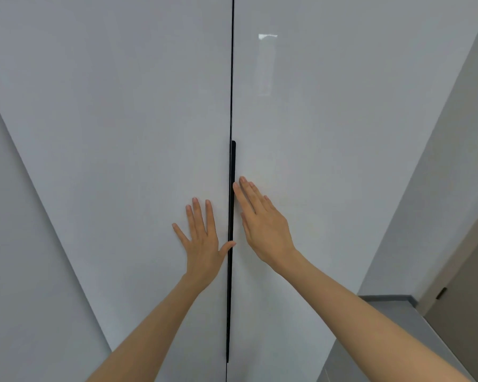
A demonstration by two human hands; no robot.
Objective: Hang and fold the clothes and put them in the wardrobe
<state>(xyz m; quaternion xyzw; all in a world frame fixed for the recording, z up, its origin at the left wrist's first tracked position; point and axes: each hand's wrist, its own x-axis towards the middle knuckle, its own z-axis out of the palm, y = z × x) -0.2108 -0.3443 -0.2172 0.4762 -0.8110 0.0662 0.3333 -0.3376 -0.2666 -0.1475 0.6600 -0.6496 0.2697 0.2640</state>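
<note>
Two tall white wardrobe doors fill the view, the left door [127,133] and the right door [342,133], meeting at a thin dark seam. A long black handle strip [233,161] runs down the seam. My left hand [202,244] lies flat on the left door with fingers spread, its thumb reaching the handle strip. My right hand [262,227] lies on the right door with straight fingers, fingertips beside the strip. No clothes are in view.
A grey wall [453,161] rises to the right of the wardrobe. Low at the right sit a grey ledge [384,301] and a brown door [469,326]. Another white panel [17,244] stands at the far left.
</note>
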